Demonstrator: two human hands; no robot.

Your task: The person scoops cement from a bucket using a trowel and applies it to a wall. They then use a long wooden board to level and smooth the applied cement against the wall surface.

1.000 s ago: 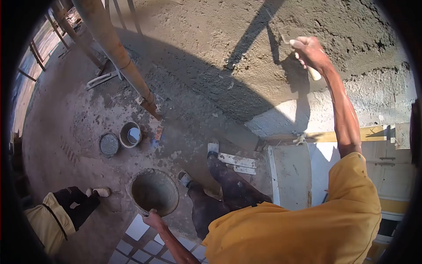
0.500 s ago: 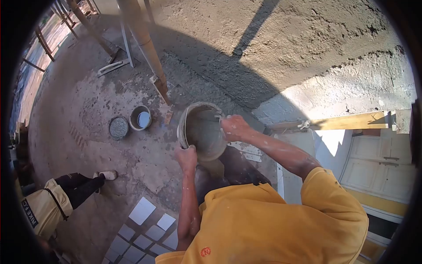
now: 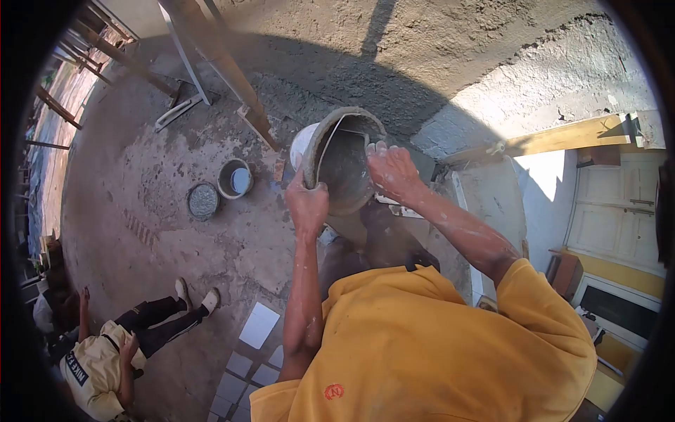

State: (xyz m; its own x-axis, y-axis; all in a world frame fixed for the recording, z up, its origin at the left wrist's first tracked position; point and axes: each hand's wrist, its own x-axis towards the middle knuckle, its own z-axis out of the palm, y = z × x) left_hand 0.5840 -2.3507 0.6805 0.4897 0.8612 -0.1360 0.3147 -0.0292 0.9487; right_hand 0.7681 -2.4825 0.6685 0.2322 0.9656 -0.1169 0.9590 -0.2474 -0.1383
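Note:
A large bucket (image 3: 344,158) with a mortar-crusted rim is tilted in front of my body, grey material coating its inside. My left hand (image 3: 307,204) grips the near left part of its rim, thumb and fingers wrapped round it. At the bucket's right side my right hand (image 3: 394,171) is closed, knuckles up, by a flat grey piece inside the opening. What that hand holds is hidden beneath its fingers. Rough wet plaster (image 3: 436,63) covers the wall beyond the bucket.
Two small buckets, one with pale liquid (image 3: 236,178) and one with grey mix (image 3: 203,201), stand on the floor at left. A wooden post (image 3: 235,84) rises ahead. White tiles (image 3: 259,325) lie below. Another person (image 3: 105,359) is at lower left. A yellow plank (image 3: 569,141) runs along the right.
The bucket has swung up and tilted more, with both hands on it or at it. The right hand has turned knuckles up. More of the other person shows, and the view has shifted.

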